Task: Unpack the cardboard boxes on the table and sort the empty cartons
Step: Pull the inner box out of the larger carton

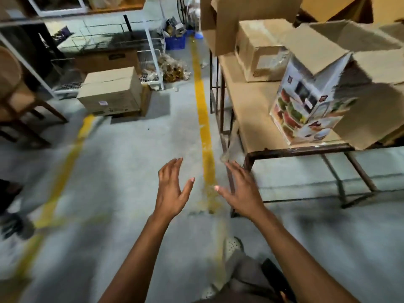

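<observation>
My left hand (171, 189) and my right hand (242, 192) are stretched out over the grey floor, fingers spread, holding nothing. They hover left of the table's near corner. On the table (253, 119) at the right stands a printed product box (306, 101) with pictures of food containers, partly inside an opened brown carton (369, 84) with its flaps out. Farther back sits a closed brown carton (260, 51), and another open carton (247, 16) stands behind it.
A yellow floor line (203, 119) runs along the table's left side. A closed carton (111, 90) lies on the floor by a white wire rack (153, 51). A wooden chair (19, 92) is at the left edge. A blue crate (176, 41) stands far back.
</observation>
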`<state>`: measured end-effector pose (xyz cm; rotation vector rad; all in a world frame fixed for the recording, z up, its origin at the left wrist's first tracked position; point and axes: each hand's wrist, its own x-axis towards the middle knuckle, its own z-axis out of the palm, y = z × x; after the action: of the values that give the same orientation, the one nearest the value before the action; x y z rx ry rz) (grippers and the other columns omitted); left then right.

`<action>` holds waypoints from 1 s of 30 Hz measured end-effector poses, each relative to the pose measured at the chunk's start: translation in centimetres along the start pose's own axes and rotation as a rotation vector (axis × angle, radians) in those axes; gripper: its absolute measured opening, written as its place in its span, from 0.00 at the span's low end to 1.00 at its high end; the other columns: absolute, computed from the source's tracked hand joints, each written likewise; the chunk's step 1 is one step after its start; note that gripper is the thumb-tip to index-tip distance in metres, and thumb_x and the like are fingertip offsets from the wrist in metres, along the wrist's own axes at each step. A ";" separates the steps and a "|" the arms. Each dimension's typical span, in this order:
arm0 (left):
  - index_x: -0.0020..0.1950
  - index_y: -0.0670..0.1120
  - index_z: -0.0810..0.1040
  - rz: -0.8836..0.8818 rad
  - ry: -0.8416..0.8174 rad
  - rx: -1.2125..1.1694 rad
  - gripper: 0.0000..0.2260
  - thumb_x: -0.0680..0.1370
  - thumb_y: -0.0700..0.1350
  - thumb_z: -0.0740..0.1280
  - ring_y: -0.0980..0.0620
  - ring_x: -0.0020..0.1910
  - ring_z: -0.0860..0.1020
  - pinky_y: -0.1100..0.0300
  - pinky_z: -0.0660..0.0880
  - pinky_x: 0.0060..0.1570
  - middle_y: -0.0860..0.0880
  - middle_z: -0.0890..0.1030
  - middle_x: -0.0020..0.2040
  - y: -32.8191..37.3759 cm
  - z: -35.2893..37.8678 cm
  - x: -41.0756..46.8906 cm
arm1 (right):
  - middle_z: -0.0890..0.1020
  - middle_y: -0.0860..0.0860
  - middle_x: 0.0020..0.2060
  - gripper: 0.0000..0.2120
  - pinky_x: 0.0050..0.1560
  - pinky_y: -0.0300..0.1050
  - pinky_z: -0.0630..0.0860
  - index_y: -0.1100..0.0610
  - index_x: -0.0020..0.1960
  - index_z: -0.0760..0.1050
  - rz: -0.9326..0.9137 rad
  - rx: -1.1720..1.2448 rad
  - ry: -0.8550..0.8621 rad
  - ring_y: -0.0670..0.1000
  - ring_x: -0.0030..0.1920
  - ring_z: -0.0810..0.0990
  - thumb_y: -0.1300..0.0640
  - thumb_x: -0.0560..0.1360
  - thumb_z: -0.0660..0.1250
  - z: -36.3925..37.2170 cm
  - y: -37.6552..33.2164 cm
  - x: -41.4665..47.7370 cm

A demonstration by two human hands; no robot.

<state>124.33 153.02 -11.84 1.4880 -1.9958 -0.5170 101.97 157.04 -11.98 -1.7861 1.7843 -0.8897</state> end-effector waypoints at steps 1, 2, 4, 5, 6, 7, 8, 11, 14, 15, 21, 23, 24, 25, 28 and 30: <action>0.77 0.45 0.65 -0.035 -0.020 0.002 0.30 0.80 0.60 0.59 0.44 0.72 0.63 0.52 0.62 0.71 0.43 0.68 0.74 -1.5 0.1 -0.3 | 0.68 0.54 0.75 0.42 0.75 0.46 0.61 0.55 0.76 0.66 0.007 -0.020 -0.035 0.52 0.75 0.64 0.31 0.70 0.61 1.1 0.3 0.6; 0.77 0.46 0.64 -0.061 -0.033 0.006 0.30 0.79 0.60 0.59 0.44 0.72 0.63 0.51 0.63 0.71 0.43 0.68 0.74 -2.8 0.0 -0.5 | 0.68 0.54 0.75 0.42 0.75 0.48 0.62 0.55 0.76 0.65 0.012 -0.031 -0.069 0.53 0.75 0.64 0.31 0.70 0.61 2.1 0.5 1.3; 0.78 0.47 0.63 -0.097 -0.032 0.006 0.30 0.79 0.60 0.60 0.45 0.73 0.62 0.50 0.64 0.71 0.44 0.67 0.74 -4.7 -0.4 0.0 | 0.68 0.54 0.75 0.41 0.74 0.52 0.64 0.54 0.77 0.64 0.010 -0.030 -0.098 0.54 0.75 0.64 0.32 0.71 0.61 3.7 0.7 3.2; 0.78 0.48 0.63 -0.111 -0.018 0.001 0.30 0.80 0.59 0.60 0.46 0.73 0.62 0.51 0.64 0.71 0.44 0.66 0.75 -5.4 -0.7 0.7 | 0.68 0.54 0.75 0.40 0.74 0.54 0.64 0.54 0.77 0.63 0.005 -0.029 -0.090 0.54 0.75 0.65 0.33 0.72 0.62 4.4 0.7 4.3; 0.78 0.48 0.62 -0.119 -0.001 -0.007 0.29 0.80 0.59 0.60 0.46 0.74 0.61 0.52 0.63 0.71 0.45 0.66 0.75 -6.0 -1.0 1.6 | 0.68 0.53 0.75 0.39 0.73 0.55 0.65 0.54 0.77 0.63 0.001 -0.031 -0.081 0.54 0.74 0.65 0.34 0.73 0.64 5.1 0.5 5.5; 0.78 0.48 0.62 -0.120 0.016 -0.014 0.29 0.80 0.58 0.60 0.47 0.74 0.61 0.54 0.63 0.71 0.45 0.65 0.75 -6.4 -1.4 2.6 | 0.68 0.52 0.75 0.39 0.73 0.54 0.65 0.53 0.78 0.62 -0.003 -0.032 -0.077 0.53 0.74 0.65 0.36 0.74 0.66 5.7 0.2 6.8; 0.78 0.48 0.62 -0.116 0.034 -0.016 0.29 0.80 0.58 0.60 0.48 0.74 0.61 0.56 0.62 0.71 0.46 0.65 0.75 -6.8 -1.8 3.9 | 0.67 0.52 0.75 0.38 0.73 0.51 0.64 0.52 0.78 0.60 -0.003 -0.031 -0.077 0.53 0.75 0.64 0.39 0.75 0.68 6.4 -0.1 8.1; 0.78 0.49 0.62 -0.115 0.093 -0.020 0.29 0.80 0.59 0.58 0.51 0.75 0.60 0.67 0.56 0.69 0.48 0.65 0.76 -7.2 -3.0 8.0 | 0.64 0.50 0.77 0.38 0.73 0.47 0.63 0.52 0.79 0.58 -0.006 0.020 -0.078 0.51 0.76 0.61 0.42 0.76 0.70 7.7 -0.8 12.6; 0.78 0.49 0.62 -0.131 0.129 -0.063 0.28 0.80 0.59 0.59 0.52 0.74 0.61 0.76 0.53 0.67 0.49 0.66 0.75 -7.4 -3.9 12.4 | 0.65 0.50 0.76 0.37 0.74 0.48 0.64 0.51 0.79 0.59 0.007 0.084 -0.026 0.51 0.76 0.62 0.43 0.76 0.70 8.0 -1.5 17.5; 0.78 0.49 0.62 -0.127 0.127 -0.076 0.28 0.80 0.59 0.59 0.53 0.74 0.61 0.76 0.53 0.67 0.50 0.66 0.75 -7.4 -4.1 14.0 | 0.66 0.49 0.76 0.37 0.73 0.49 0.65 0.50 0.79 0.59 0.014 0.100 -0.007 0.50 0.76 0.63 0.43 0.76 0.70 7.9 -1.6 19.1; 0.78 0.48 0.63 -0.037 0.100 -0.063 0.27 0.81 0.57 0.60 0.50 0.74 0.62 0.70 0.56 0.69 0.48 0.66 0.75 -8.7 -4.2 24.7 | 0.68 0.50 0.74 0.37 0.67 0.57 0.73 0.49 0.78 0.62 0.040 0.144 0.074 0.50 0.73 0.68 0.37 0.74 0.66 6.9 -2.1 28.0; 0.78 0.48 0.63 -0.016 0.082 -0.072 0.27 0.81 0.57 0.60 0.51 0.74 0.61 0.65 0.57 0.69 0.48 0.66 0.76 -9.2 -3.8 28.0 | 0.69 0.50 0.73 0.37 0.66 0.57 0.73 0.50 0.78 0.62 0.034 0.137 0.093 0.51 0.73 0.68 0.36 0.74 0.65 6.6 -2.1 30.4; 0.78 0.48 0.63 -0.001 0.073 -0.080 0.27 0.81 0.56 0.61 0.51 0.74 0.61 0.65 0.58 0.69 0.48 0.66 0.76 -9.5 -3.5 29.7 | 0.69 0.50 0.73 0.37 0.66 0.57 0.73 0.50 0.78 0.62 0.032 0.133 0.109 0.51 0.73 0.68 0.37 0.74 0.65 6.4 -2.0 31.6; 0.78 0.48 0.63 0.019 0.064 -0.089 0.27 0.81 0.56 0.61 0.51 0.74 0.62 0.66 0.57 0.69 0.48 0.66 0.75 -9.8 -3.1 31.5 | 0.69 0.50 0.73 0.36 0.66 0.57 0.73 0.50 0.78 0.62 0.041 0.136 0.127 0.50 0.73 0.68 0.38 0.74 0.66 6.3 -1.9 32.8; 0.77 0.48 0.63 0.079 0.018 -0.131 0.27 0.81 0.57 0.60 0.52 0.74 0.62 0.73 0.53 0.69 0.48 0.66 0.75 -10.6 -1.7 36.9 | 0.69 0.47 0.73 0.35 0.67 0.57 0.73 0.49 0.77 0.63 0.090 0.144 0.209 0.49 0.72 0.69 0.42 0.74 0.70 6.1 -1.6 36.1; 0.77 0.47 0.64 0.138 -0.018 -0.170 0.27 0.81 0.57 0.60 0.54 0.73 0.62 0.73 0.52 0.69 0.48 0.67 0.75 -11.0 -0.6 40.6 | 0.69 0.45 0.72 0.34 0.67 0.57 0.72 0.50 0.77 0.63 0.112 0.147 0.278 0.49 0.72 0.70 0.43 0.74 0.70 6.0 -1.3 38.5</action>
<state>124.56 111.02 -9.07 1.2377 -1.9975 -0.6263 105.25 118.26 -10.48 -1.5145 1.9096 -1.2378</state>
